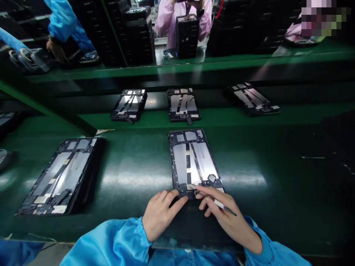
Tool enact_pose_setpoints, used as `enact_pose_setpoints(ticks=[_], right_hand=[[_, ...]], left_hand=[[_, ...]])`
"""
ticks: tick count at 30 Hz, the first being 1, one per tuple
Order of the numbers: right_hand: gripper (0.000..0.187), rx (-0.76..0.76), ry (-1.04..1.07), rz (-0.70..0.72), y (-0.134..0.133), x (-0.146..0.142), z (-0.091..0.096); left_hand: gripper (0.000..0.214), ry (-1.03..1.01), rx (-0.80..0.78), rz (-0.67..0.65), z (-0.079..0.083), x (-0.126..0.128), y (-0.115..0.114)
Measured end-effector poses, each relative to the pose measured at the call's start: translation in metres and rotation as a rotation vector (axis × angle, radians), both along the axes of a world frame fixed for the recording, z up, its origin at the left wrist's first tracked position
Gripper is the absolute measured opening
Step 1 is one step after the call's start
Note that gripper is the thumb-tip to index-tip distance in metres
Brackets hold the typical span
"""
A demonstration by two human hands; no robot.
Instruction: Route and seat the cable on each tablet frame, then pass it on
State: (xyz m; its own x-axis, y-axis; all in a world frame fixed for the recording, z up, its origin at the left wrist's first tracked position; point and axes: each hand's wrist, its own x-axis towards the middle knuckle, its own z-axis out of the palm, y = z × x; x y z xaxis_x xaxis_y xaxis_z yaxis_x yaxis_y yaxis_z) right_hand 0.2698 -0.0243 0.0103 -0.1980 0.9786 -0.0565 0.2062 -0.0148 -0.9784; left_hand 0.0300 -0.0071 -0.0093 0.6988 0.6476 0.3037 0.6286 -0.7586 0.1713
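Observation:
In front of me lies an opened tablet (183,162), its inside facing up with silver panels, dark ribbon cables and a small square part near its lower right. My left hand (163,210) grips its lower left corner, fingertips at the side and thumb along the bottom edge. Pinched in my right hand (222,207) is a slim pen-like tool (222,207) with a pale shaft and dark rear end. Its tip reaches the lower part of the tablet, by a pale patch under the ribbon cable; the exact contact is hidden by my fingers.
Another opened tablet (61,170) rests to the left on a dark stack. Further back on the line lie three more (129,103). A green post (47,99) slants across the left. Beyond the green ledge (172,68) are black tray stacks (138,37) and co-workers in pink and blue sleeves.

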Motion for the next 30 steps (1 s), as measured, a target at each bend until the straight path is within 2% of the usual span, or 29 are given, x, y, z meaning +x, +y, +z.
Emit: enact_pose_setpoints(ticks=[3,6,9,19,26,30], right_hand=[[0.019,-0.04,-0.044,-0.003,0.003,-0.004,0.001],[0.012,0.023,-0.131,0.042,0.008,-0.004,0.005],[0.012,0.096,-0.204,0.057,0.012,-0.001,0.006],[0.014,0.15,-0.219,0.098,0.016,0.001,0.008],[0.013,0.061,-0.216,0.041,0.017,0.019,0.009],[0.021,-0.119,-0.066,0.039,0.013,0.021,0.005]], left_hand=[[0.033,-0.005,-0.01,0.002,-0.002,-0.001,-0.001],[0.034,-0.012,-0.012,0.003,-0.002,-0.002,-0.001],[0.034,-0.016,-0.014,0.001,-0.002,-0.002,-0.001],[0.032,-0.042,0.024,0.006,-0.004,-0.001,0.001],[0.034,-0.029,0.029,0.0,-0.005,-0.004,0.001],[0.034,-0.05,0.048,-0.041,-0.003,-0.009,0.002]])
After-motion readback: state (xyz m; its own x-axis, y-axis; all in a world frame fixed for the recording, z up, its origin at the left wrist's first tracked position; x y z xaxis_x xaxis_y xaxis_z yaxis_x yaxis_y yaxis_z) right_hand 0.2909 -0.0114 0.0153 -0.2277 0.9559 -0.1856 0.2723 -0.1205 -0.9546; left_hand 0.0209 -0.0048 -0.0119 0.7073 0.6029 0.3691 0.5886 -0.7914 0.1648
